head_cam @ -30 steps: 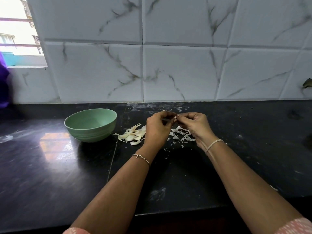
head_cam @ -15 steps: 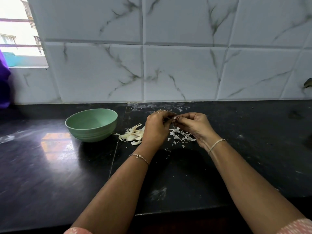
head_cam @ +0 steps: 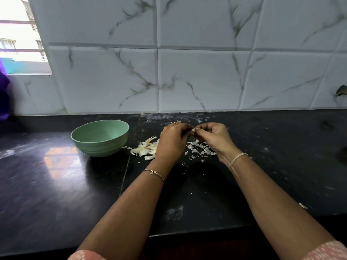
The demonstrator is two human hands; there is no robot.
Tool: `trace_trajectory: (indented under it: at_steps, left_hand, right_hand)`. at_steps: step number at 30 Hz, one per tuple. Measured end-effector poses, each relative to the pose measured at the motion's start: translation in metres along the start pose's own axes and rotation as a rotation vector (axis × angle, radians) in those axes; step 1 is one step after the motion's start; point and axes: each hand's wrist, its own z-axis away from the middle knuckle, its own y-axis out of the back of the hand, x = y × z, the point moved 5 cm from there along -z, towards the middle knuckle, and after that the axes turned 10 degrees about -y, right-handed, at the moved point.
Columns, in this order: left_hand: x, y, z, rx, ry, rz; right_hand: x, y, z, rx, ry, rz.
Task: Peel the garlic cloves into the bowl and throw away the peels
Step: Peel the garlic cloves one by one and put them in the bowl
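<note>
Countertop (head_cam: pixel 56 194) black, wall (head_cam: pixel 197 81) marble-tiled; left hand (head_cam: pixel 171 141) and right hand (head_cam: pixel 216 137) both pinch one garlic clove (head_cam: pixel 193 129).

1 head-worn wide-angle view faces forward and down, near the left hand (head_cam: pixel 171 142) and right hand (head_cam: pixel 216 139), tiled wall (head_cam: pixel 197 76) beyond.

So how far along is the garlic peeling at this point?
Done: some peels lie loose on the counter. In hand: the left hand and right hand pinch one clove between them. Left: a pile of cloves lies beside the green bowl, whose visible inside shows none; the peels are not yet thrown away.
</note>
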Motion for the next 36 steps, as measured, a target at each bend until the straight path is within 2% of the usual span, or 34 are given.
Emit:
trace_trajectory:
  at_steps: [7,11,16,19,21,25,27,29,32,36]
  left_hand:
    - [-0.002,-0.002,-0.001,-0.006,-0.021,-0.027]
    - [-0.006,-0.004,-0.002,0.040,0.030,0.029]
    - [-0.016,-0.002,-0.004,0.106,0.328,0.354]
    - [-0.022,-0.005,-0.002,0.135,0.500,0.695]
    - [-0.022,-0.009,0.001,0.134,0.565,0.833]
    - [-0.023,-0.015,0.004,0.105,0.615,0.882]
    - [-0.023,-0.016,0.005,0.083,0.642,0.904]
    - [-0.021,-0.016,0.005,0.056,0.647,0.910]
    - [-0.021,-0.019,0.005,0.021,0.627,0.887]
    - [-0.022,-0.019,0.005,0.012,0.581,0.838]
  right_hand:
    - [0.003,-0.006,-0.001,-0.015,-0.013,0.091]
    - [0.005,-0.004,-0.004,0.020,0.032,0.249]
    - [0.001,0.001,-0.002,0.128,0.194,0.872]
    - [-0.001,0.010,-0.001,0.164,0.242,1.010]
    - [-0.005,0.015,0.001,0.190,0.274,1.001]
    - [-0.013,0.023,0.004,0.276,0.278,0.930]
    - [-0.012,0.022,0.004,0.251,0.280,0.856]
    - [-0.010,0.018,0.002,0.172,0.275,0.698]
    - [-0.008,0.011,0.001,0.051,0.169,0.330]
    - [-0.008,0.006,0.003,0.080,0.180,0.200]
